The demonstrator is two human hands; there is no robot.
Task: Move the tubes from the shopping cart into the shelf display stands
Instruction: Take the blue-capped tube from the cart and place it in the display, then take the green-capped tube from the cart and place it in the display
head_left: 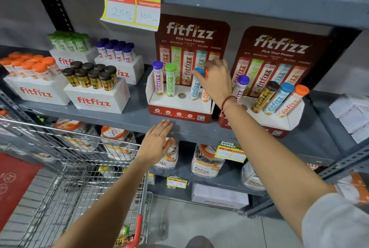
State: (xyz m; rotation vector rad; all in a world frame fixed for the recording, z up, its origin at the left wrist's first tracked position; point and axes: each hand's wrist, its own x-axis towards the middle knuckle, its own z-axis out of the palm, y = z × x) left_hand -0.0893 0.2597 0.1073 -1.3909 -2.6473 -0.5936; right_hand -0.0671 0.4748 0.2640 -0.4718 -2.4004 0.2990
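Two red fitfizz display stands sit on the grey shelf. The left stand (pixel 180 108) holds a purple-capped tube (pixel 158 80), a green-capped tube (pixel 171 82), an empty hole (pixel 182 95), a blue-capped tube (pixel 195 90) and an orange-capped tube (pixel 204 96). My right hand (pixel 216 82) is closed around the top of the orange-capped tube, with a fingertip against the blue one. The right stand (pixel 279 124) holds several tilted tubes. My left hand (pixel 155 144) is flat and empty, fingertips at the shelf's front edge. The wire shopping cart (pixel 79 167) stands at lower left with tubes (pixel 124 233) at its bottom.
White fitfizz boxes of orange (pixel 30 66), brown (pixel 89 76), green (pixel 69 42) and purple (pixel 116 50) tubes fill the shelf's left side. A price sign (pixel 131 2) hangs from the shelf above. Jars (pixel 205 161) stand on the lower shelf. The cart's red handle (pixel 137 229) is close below.
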